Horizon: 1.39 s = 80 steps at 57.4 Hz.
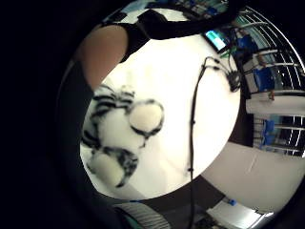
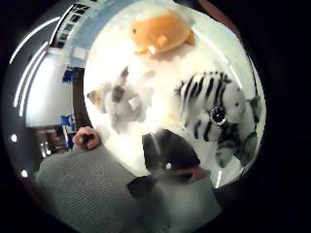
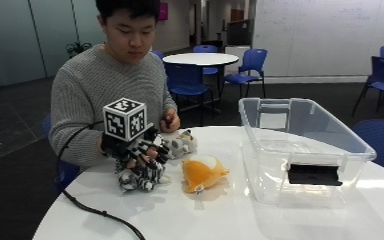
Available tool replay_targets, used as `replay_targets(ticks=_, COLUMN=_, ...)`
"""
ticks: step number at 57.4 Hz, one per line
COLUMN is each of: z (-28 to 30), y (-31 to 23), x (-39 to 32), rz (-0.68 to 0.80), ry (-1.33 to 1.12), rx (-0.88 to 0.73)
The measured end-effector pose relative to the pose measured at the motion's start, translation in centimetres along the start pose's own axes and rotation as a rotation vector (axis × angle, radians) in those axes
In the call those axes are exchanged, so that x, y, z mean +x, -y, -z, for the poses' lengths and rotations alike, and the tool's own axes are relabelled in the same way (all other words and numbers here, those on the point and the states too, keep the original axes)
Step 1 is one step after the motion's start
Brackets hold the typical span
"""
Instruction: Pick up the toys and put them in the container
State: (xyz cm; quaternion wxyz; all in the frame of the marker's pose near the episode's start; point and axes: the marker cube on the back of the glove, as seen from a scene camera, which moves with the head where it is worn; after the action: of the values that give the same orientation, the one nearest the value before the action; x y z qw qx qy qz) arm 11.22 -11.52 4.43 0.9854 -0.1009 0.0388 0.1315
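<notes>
gripping the striped toy (image 3: 141,177) on the table (image 3: 245,220), the hand (image 3: 137,150) hides its face, shown only in the thumb-side view.

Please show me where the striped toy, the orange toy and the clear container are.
striped toy (image 2: 214,104): thumb side palm view, its striped back.
orange toy (image 3: 202,171): outside view, its body.
clear container (image 3: 312,132): outside view, its side wall.

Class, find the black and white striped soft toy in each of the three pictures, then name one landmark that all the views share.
Outside view: striped toy on the white table, under the gloved right hand, beside the orange toy.
Thumb side palm view: striped toy beside the grey toy.
Little finger side palm view: striped toy close to the palm.
Shared landmark: the white table.
</notes>
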Motion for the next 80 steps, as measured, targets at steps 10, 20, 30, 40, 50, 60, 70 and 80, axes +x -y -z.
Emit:
replay_targets(ticks=10, z=-4.0, y=0.2, x=0.3, rz=-0.066, ry=-0.016, rx=-0.080)
replay_targets(ticks=20, z=-5.1, y=-0.2, x=0.1, rz=-0.032, ry=-0.013, rx=-0.086)
replay_targets(ticks=30, z=-5.1, y=-0.2, x=-0.3, rz=-0.014, ry=-0.039, rx=-0.056)
replay_targets(ticks=40, z=-5.0, y=0.1, x=-0.5, rz=0.063, ry=-0.014, rx=0.123)
replay_targets(ticks=50, z=-2.7, y=0.9, x=0.0, rz=0.110, ry=0.048, rx=0.192)
replay_targets(ticks=60, z=2.7, y=1.7, x=-0.8, rz=0.152, ry=0.043, rx=0.248)
replay_targets(ticks=70, z=8.6, y=4.3, x=-5.7, rz=0.401, ry=0.047, rx=0.287)
replay_targets(ticks=80, z=17.3, y=15.3, x=-13.8, rz=0.483, ry=0.188, rx=0.320)
